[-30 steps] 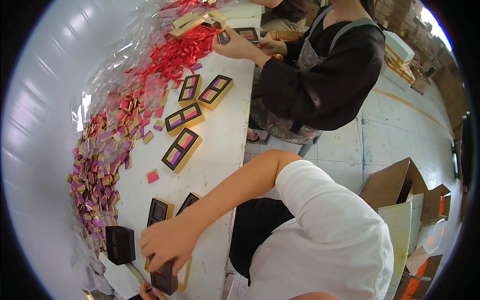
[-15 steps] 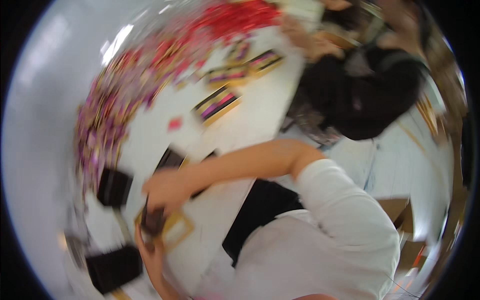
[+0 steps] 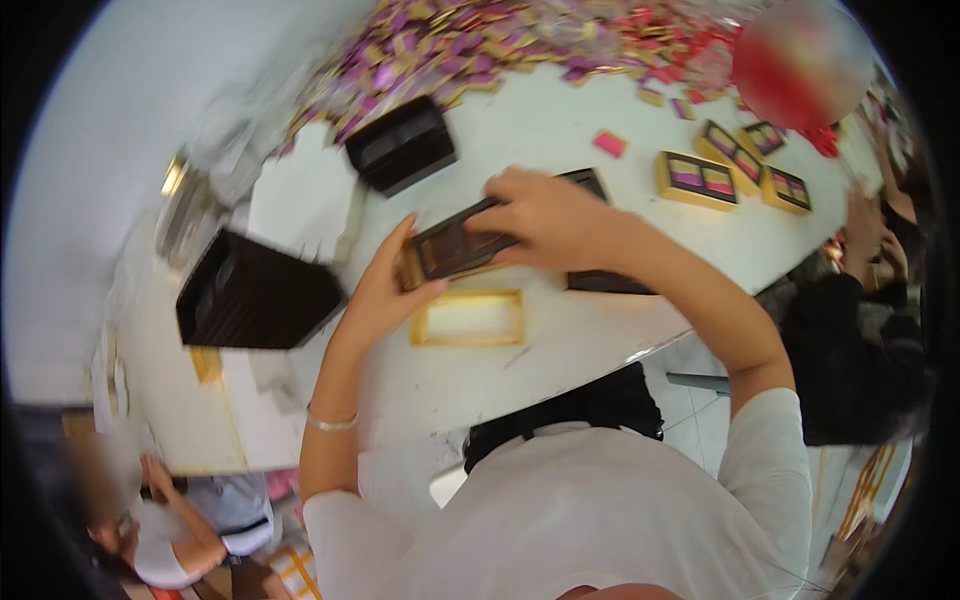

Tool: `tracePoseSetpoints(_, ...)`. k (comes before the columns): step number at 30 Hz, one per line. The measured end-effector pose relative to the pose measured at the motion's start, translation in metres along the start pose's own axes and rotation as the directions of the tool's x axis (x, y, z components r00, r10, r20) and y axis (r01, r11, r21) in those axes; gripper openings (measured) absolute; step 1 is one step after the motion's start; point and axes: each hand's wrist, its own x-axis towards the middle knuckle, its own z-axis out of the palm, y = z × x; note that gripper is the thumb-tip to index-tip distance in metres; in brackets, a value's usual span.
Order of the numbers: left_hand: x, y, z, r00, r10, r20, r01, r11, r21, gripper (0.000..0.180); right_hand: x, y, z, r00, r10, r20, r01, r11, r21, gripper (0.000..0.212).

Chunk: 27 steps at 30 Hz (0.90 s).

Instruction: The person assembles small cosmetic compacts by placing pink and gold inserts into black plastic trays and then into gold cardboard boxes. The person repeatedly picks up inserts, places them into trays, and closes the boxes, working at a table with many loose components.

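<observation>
Between my hands, above the white table, is a dark rectangular tray [image 3: 447, 250] with compartments, lying in or on a gold-edged box. My left hand [image 3: 385, 285] grips the left end, thumb along the near side. From the right, my right hand [image 3: 550, 220] curls over the tray's other end, its fingertips on the upper surface. Just nearer to me, a gold open rectangular frame [image 3: 468, 335] lies on the table. Another dark tray [image 3: 610, 283] is partly covered by my right forearm, with a further dark piece [image 3: 587, 182] behind my right hand.
Stacked dark trays [image 3: 262, 295] stand at left, another stack [image 3: 402, 148] farther back. Purple and gold wrapped pieces [image 3: 460, 45] heap along the far side. Filled gold boxes [image 3: 697, 180] and a pink piece [image 3: 610, 143] lie right. Other people sit at right and lower left.
The view has swung round and steadied. The dark tray and my hands now sit nearer the middle, and the gold frame lies apart from them. Both hands remain at the tray.
</observation>
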Motion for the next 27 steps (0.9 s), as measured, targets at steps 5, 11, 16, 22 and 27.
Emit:
tracePoseSetpoints(5,0.014,-0.003,0.006,0.993,-0.018,0.113,0.048,0.962,-0.267,0.071,-0.002,0.005,0.026,0.999,-0.036,-0.025,0.038,0.994,0.103,0.04)
tracePoseSetpoints(11,0.014,0.005,-0.001,0.99,-0.079,0.121,0.097,0.984,-0.149,0.07,0.0,0.014,-0.002,0.953,-0.157,0.258,0.16,0.987,0.01,0.018)
tracePoseSetpoints(16,0.015,0.009,-0.001,0.986,-0.091,0.137,0.114,0.978,-0.173,0.074,0.011,0.02,0.01,0.892,-0.365,0.269,0.437,0.848,-0.299,0.014)
tracePoseSetpoints(22,0.018,0.01,-0.009,0.974,-0.127,0.188,0.16,0.972,-0.173,0.077,0.015,0.031,0.018,0.915,-0.372,0.152,0.394,0.906,-0.155,0.015)
tracePoseSetpoints(27,0.016,0.001,-0.009,0.983,-0.092,0.157,0.113,0.985,-0.132,0.076,0.015,0.031,0.038,0.881,-0.437,0.183,0.473,0.809,-0.348,0.016)
